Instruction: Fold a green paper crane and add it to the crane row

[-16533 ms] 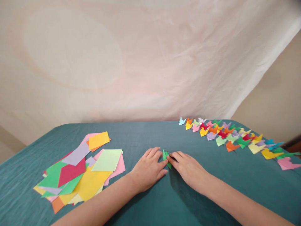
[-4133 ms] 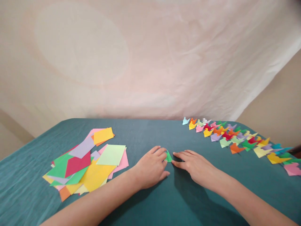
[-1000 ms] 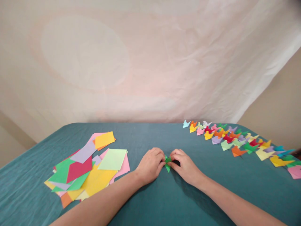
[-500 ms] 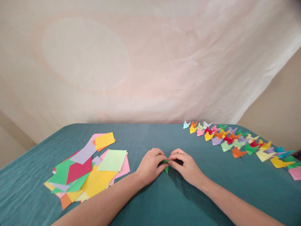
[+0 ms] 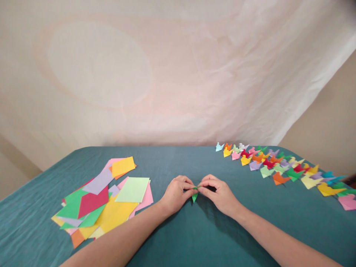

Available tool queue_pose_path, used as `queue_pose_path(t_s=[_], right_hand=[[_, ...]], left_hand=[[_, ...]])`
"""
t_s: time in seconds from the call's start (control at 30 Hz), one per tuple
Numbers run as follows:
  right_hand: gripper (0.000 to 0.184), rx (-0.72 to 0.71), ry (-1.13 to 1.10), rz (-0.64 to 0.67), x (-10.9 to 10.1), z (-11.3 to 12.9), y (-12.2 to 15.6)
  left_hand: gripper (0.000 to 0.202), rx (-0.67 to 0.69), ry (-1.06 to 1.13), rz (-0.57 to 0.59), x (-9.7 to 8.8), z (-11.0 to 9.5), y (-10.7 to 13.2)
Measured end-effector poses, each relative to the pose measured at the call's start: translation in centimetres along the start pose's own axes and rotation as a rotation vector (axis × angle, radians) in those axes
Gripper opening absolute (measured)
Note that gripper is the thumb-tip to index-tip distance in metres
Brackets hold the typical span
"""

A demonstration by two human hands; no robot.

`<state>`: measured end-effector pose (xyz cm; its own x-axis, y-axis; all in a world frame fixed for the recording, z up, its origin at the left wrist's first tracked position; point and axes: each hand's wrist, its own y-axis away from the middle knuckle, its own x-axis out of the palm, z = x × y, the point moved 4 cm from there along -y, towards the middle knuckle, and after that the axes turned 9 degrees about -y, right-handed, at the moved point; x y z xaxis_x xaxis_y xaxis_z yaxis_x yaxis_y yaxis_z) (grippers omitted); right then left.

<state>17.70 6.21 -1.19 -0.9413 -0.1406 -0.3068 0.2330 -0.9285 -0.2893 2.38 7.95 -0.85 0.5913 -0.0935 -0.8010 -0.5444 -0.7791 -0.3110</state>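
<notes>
A small piece of folded green paper (image 5: pixel 195 196) is pinched between my two hands at the middle of the table, one pointed tip hanging down. My left hand (image 5: pixel 178 193) closes thumb and fingers on its left side. From the other side, my right hand (image 5: pixel 218 193) grips the upper right part between thumb and fingertips. The fingers cover most of the paper, so its full shape is hidden.
Loose coloured paper sheets (image 5: pixel 119 211) lie in an overlapping pile at the left, beside my left forearm. Rows of folded paper birds (image 5: pixel 280 178) stand along the right side of the teal-covered table (image 5: pixel 178 241). A pale cloth (image 5: pixel 178 74) hangs behind.
The green paper has turned slightly in my fingers, and more of its pointed tip shows. Both hands stay nearly in place; the view has shifted a little.
</notes>
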Motion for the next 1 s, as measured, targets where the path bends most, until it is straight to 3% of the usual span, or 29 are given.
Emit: queue_pose_path(t_s=[1.0], right_hand=[[0.013,0.007,-0.047,-0.017,0.01,-0.33,-0.07]], left_hand=[[0.016,-0.083,0.207,-0.058,0.17,0.26,0.03]])
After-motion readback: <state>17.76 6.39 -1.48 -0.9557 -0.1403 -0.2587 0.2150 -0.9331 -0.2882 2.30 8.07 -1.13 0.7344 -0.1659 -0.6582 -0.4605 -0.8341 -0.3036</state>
